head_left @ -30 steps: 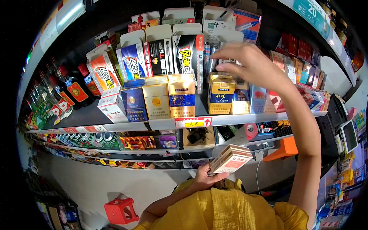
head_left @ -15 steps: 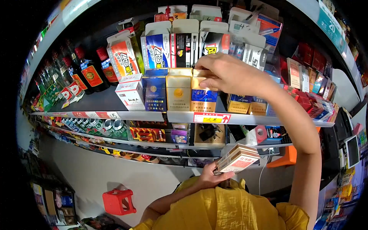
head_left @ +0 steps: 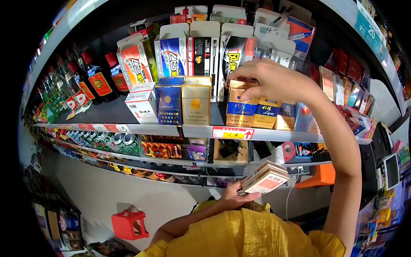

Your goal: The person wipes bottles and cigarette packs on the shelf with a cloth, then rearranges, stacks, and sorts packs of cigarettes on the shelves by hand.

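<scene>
My left hand, low in front of my body, is closed around a small stack of white and tan cigarette packs. Above the shelf, my right hand grips the top of a gold-and-blue cigarette pack between thumb and fingers. This pack stands upright at the shelf front, beside a similar gold-and-blue pack. Left of it, across a gap, are a gold pack and a dark blue pack. White packs stand at that row's left end.
Opened display boxes stand behind the packs. Dark bottles with red caps are at the left. A price label hangs on the shelf edge. Cans fill a lower shelf. A red stool is on the floor.
My right hand has moved the gold-and-blue pack to the right, opening a gap beside the gold pack. My left hand still holds its stack; the view has shifted slightly.
</scene>
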### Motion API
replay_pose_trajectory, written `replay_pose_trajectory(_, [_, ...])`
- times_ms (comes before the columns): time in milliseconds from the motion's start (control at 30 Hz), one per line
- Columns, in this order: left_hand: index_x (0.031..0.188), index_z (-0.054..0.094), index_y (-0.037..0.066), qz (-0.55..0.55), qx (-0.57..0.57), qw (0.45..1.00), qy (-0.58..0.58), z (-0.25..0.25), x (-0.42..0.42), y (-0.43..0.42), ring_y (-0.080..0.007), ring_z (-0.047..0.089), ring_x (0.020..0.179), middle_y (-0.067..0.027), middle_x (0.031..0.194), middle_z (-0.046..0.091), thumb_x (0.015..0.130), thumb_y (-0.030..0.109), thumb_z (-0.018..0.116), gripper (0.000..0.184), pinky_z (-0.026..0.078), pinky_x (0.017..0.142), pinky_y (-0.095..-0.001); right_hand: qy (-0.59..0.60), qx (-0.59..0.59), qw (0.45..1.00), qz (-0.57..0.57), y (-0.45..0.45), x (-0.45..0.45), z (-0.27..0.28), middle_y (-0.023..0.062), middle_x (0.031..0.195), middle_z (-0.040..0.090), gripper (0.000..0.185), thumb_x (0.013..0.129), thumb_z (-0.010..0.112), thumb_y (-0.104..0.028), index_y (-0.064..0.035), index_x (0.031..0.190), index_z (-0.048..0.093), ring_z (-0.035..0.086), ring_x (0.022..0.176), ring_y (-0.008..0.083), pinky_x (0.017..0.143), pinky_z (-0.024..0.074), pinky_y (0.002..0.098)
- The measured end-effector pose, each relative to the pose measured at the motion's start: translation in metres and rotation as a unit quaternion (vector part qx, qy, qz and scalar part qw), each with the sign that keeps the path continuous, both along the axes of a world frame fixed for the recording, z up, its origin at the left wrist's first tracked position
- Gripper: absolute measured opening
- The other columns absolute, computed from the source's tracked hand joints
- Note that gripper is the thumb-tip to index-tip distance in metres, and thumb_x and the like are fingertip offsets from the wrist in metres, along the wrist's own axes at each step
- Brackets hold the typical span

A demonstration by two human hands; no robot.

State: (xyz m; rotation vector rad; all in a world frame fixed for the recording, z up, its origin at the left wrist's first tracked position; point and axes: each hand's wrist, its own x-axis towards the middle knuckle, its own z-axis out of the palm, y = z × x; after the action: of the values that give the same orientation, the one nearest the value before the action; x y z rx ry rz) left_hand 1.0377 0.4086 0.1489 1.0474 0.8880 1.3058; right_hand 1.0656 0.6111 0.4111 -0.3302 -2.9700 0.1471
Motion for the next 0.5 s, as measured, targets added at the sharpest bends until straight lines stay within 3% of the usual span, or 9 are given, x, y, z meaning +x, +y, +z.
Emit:
replay_pose_trajectory(133, [0.117,0.055,0.003,-0.021,-0.009,1.0,0.002,0.008,0.0,0.002,-0.0112,0.057,0.096,-0.0048,0.107,0.063,0.081,0.019,0.07,0.042,0.044,0.085,-0.0269,0.034,0.081,0.993,0.084,0.012,0.002,-0.012,0.0169,0.092,0.059,0.048,0.074,0.069,-0.025,0.0023,0.112,0.056,0.057,0.089,0.0322,0.082,0.0438,0.0401])
replay_pose_trajectory(233, [0.118,0.054,0.004,-0.018,0.019,0.999,-0.018,0.006,0.0,0.001,-0.0108,0.055,0.098,-0.0047,0.109,0.061,0.081,0.019,0.07,0.043,0.043,0.087,-0.0268,0.042,0.142,0.987,0.06,-0.001,0.001,-0.01,0.0172,0.096,0.057,0.049,0.075,0.068,-0.026,0.003,0.112,0.055,0.055,0.095,0.032,0.083,0.0433,0.0402])
replay_pose_trajectory(400, [0.119,0.054,0.003,-0.031,-0.023,0.999,-0.016,0.007,-0.009,-0.008,-0.0105,0.054,0.1,-0.0047,0.111,0.06,0.081,0.018,0.07,0.043,0.042,0.088,-0.0272,0.137,0.139,0.975,0.109,-0.02,-0.037,-0.01,0.0206,0.098,0.057,0.042,0.082,0.063,-0.024,0.0051,0.11,0.055,0.054,0.096,0.0344,0.083,0.0449,0.0404])
replay_pose_trajectory(500, [0.118,0.055,0.003,0.0,0.013,1.0,-0.017,-0.002,-0.009,-0.009,-0.0099,0.054,0.098,-0.004,0.109,0.061,0.082,0.018,0.069,0.042,0.042,0.088,-0.027,0.021,0.077,0.996,0.033,-0.029,-0.067,-0.01,0.0213,0.096,0.057,0.036,0.085,0.06,-0.023,0.0053,0.106,0.057,0.054,0.095,0.0344,0.083,0.0451,0.0414])
